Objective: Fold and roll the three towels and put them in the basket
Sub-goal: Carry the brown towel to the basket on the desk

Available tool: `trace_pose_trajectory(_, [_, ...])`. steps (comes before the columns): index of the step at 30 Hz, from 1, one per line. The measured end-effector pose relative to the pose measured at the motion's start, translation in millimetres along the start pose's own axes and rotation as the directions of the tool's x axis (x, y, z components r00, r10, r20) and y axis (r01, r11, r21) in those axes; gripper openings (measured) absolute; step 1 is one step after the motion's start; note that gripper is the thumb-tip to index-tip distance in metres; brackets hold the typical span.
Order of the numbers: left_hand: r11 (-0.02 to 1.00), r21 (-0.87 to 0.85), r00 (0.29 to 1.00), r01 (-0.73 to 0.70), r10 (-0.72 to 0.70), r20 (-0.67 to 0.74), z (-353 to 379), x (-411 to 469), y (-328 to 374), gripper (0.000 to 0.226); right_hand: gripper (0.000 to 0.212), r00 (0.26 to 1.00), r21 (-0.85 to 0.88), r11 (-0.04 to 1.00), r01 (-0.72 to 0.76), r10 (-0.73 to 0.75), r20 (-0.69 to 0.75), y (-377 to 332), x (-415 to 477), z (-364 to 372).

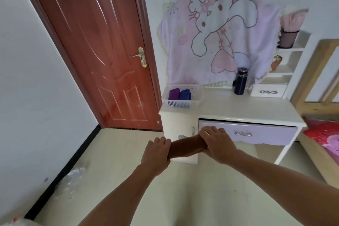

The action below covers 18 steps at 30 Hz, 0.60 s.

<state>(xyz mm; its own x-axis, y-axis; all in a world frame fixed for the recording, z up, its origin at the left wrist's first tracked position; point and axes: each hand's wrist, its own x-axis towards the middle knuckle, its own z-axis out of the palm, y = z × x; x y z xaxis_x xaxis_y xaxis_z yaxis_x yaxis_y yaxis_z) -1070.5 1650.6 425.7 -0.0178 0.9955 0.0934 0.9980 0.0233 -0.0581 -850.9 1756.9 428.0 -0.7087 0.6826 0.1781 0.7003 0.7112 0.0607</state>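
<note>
The person holds a brown towel (185, 147) in the air between both hands, out in front of the body and in front of the lilac drawer (247, 134) of a white dresser. The towel is rolled into a tight, smooth cylinder that lies roughly level, its right end a little higher than its left. Its cloth is a plain reddish brown with a faint crease along the underside near the right end.

The left hand (156, 154) has its grip closed round the left end of the roll, the fingers curled over the top. The right hand (218, 143) has its grip closed over the right end from above, the fingers wrapped down the far side. Only the middle stretch of the roll shows between the two hands.

On the dresser's white surface (238, 108), at its left rear corner, stands a white perforated basket (178, 104). Two rolled towels lie in it side by side and touching: a purple towel (174, 94) on the left and a blue towel (185, 95) on the right. Bare space shows in the basket to the right of the blue one.

A dark bottle (240, 83) stands upright further right on the surface, well apart from the basket. Behind it hangs a pink cartoon blanket (220, 33). A reddish wooden door (102, 42) stands closed to the left, and a bed (326, 134) with a red cover shows at the right edge
</note>
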Motion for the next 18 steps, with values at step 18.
trace_pose_trajectory(18, [0.951, -0.280, 0.989, -0.133, 0.145, 0.023, 63.6, 337.2, -104.7, 0.036, 0.036, 0.984, 0.221, 0.960, -0.169, 0.153, 0.086, 150.5, 281.9, 63.7])
